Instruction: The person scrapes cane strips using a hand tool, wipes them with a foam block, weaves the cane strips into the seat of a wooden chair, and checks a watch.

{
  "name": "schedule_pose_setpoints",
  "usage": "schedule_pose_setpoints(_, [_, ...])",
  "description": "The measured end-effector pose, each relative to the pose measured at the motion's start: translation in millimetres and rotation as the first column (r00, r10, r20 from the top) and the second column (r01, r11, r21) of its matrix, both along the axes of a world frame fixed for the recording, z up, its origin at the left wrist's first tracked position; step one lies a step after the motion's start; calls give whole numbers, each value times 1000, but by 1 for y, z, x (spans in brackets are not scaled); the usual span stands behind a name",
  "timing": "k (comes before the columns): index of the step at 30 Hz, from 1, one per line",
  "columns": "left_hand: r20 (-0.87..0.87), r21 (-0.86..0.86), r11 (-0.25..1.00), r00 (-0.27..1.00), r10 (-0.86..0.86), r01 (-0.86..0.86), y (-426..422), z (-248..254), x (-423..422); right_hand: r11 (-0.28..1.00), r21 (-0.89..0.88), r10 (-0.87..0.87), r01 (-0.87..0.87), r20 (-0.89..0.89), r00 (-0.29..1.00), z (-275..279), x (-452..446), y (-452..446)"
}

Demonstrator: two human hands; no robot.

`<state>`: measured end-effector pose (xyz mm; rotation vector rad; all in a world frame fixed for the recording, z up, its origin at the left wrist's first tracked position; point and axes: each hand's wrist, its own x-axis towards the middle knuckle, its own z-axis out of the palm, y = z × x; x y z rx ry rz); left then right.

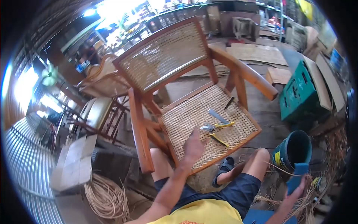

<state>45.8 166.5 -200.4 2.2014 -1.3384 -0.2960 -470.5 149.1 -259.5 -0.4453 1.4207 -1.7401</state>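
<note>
My left hand (194, 146) lies on the woven cane seat (186, 117) of a wooden armchair, fingers apart and holding nothing that shows. Just beyond its fingertips are pliers (212, 128) with yellow and black handles, opened wide. A flat grey-blue strip (218, 116) and a slim black tool (229, 102) lie farther back on the seat. Low on the right, my right hand (298, 189) grips a flat blue piece (297, 177) whose kind I cannot make out. A thin cane strand (282, 170) runs to that blue piece from near my knee.
A dark green bucket (297, 149) stands beside my right knee, with loose cane strands around it. Behind it is a green crate (298, 93). A coil of cane (106, 198) and cardboard (72, 164) sit at lower left. More chairs (95, 112) stand at left.
</note>
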Motion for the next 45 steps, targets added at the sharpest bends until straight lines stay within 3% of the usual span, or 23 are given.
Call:
schedule_pose_setpoints(1, [-87,-24,992,988,-129,128,-3,8,-37,998,64,9,-2,-110,994,9,30,4])
schedule_pose_setpoints(3, [-173,-184,879,865,-470,441,-7,28,-111,987,52,151,-150,-25,988,33,85,14])
schedule_pose_setpoints(4, [-150,-312,735,733,-663,601,-11,27,-139,991,51,128,-126,-30,991,38,103,18])
schedule_pose_setpoints(6, [-350,-172,477,399,-847,862,-19,3,-174,982,-26,187,-185,70,980,36,125,19])
schedule_pose_setpoints(9, [-518,-159,415,282,-808,896,-14,8,-193,980,-108,180,-165,142,973,26,124,18])
schedule_pose_setpoints(11, [-723,-69,412,239,-649,909,-10,20,-194,980,-127,166,-152,113,980,28,118,23])
schedule_pose_setpoints(13, [-965,1,589,156,-212,808,-8,26,-195,987,-92,130,-131,-14,991,28,112,23])
schedule_pose_setpoints(14, [-964,-3,587,154,-217,810,-8,35,-195,987,-97,128,-129,-17,992,25,111,21])
schedule_pose_setpoints(16, [-984,44,517,128,-128,855,-8,53,-194,994,-73,51,-83,-367,929,13,111,18])
schedule_pose_setpoints(17, [-984,43,516,126,-128,856,-9,54,-193,994,-73,49,-81,-368,929,11,111,17])
schedule_pose_setpoints(19, [-937,-9,315,102,-333,949,-10,51,-191,992,-60,86,-111,-317,945,9,110,17])
schedule_pose_setpoints(20, [-938,-7,312,102,-332,950,-11,36,-187,992,-59,84,-108,-315,945,9,107,16])
schedule_pose_setpoints(21, [-587,-122,354,220,-779,927,-14,7,-178,992,-47,111,-120,-155,982,10,100,14])
schedule_pose_setpoints(22, [-42,-243,322,322,-946,915,-19,-15,-170,990,-36,134,-134,9,991,10,92,13])
schedule_pose_setpoints(25, [57,75,640,637,-769,765,-37,-21,-120,986,-82,160,-144,255,953,9,48,15])
schedule_pose_setpoints(28, [232,29,902,875,-426,431,-46,-31,-33,971,25,225,-239,258,940,-14,-67,33])
schedule_pose_setpoints(29, [341,203,935,874,-345,289,-55,-34,-11,985,104,121,-136,140,983,17,-65,44])
schedule_pose_setpoints(30, [344,105,974,912,-224,199,-56,-34,10,985,170,22,-24,12,1000,46,-57,52])
schedule_pose_setpoints(33, [368,-15,1000,930,22,-18,-57,-34,62,1000,-2,-16,16,-13,1000,-84,-254,50])
schedule_pose_setpoints(37, [312,-57,980,928,201,-193,-54,-24,101,975,107,-186,195,-88,979,-60,-331,67])
schedule_pose_setpoints(39, [270,-83,927,888,373,-365,-49,-19,123,926,125,-361,356,15,933,-67,-394,80])
schedule_pose_setpoints(43, [255,59,862,843,475,-503,-44,-7,144,889,82,-439,451,-129,889,-40,-427,97])
schedule_pose_setpoints(45, [141,130,943,947,289,-307,-42,10,119,981,-40,-194,190,-216,957,-4,-354,88])
